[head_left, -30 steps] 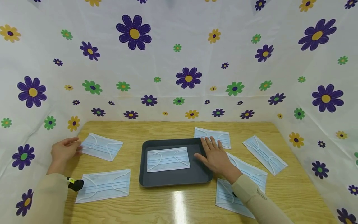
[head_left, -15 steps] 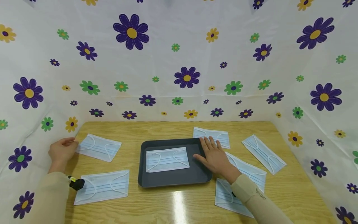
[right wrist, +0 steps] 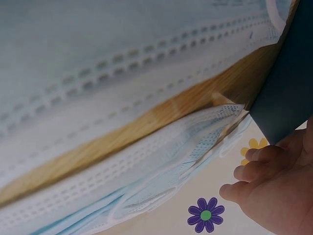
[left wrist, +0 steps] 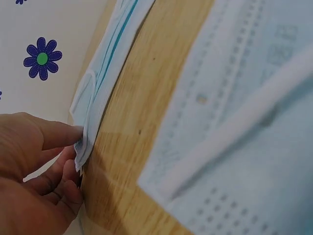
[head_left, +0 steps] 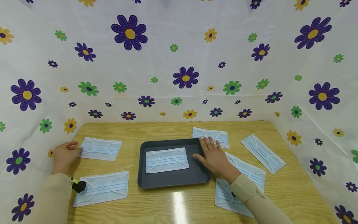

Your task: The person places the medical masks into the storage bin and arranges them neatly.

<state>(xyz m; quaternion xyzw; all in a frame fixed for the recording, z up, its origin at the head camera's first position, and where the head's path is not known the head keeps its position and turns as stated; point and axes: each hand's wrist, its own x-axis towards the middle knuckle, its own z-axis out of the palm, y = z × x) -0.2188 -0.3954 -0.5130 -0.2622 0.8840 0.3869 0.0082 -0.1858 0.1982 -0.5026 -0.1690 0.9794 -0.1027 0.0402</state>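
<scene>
Pinching a mask (head_left: 101,149), the left hand (head_left: 66,155) is curled

Pale blue pleated mask (head_left: 102,150), left edge pinched, left of dark tray (head_left: 176,179), second mask (head_left: 167,160) inside

In the head view, the flower-print cloth (head_left: 162,59) is lit brightly and softly, its upper part left slightly greyer. A white streak of glare is thrown onto the wooden tabletop (head_left: 156,205) (the light seems to be cast from above, though its source cannot be made out). Printed flowers near the side edges are stretched by the wide lens. In the left wrist view, the nearer face mask (left wrist: 254,122) is badly blurred, and a soft shadow is cast on the wood beside the left hand (head_left: 66,155). The right wrist view is dimmer; its upper face mask (right wrist: 122,54) is left out of focus.
</scene>
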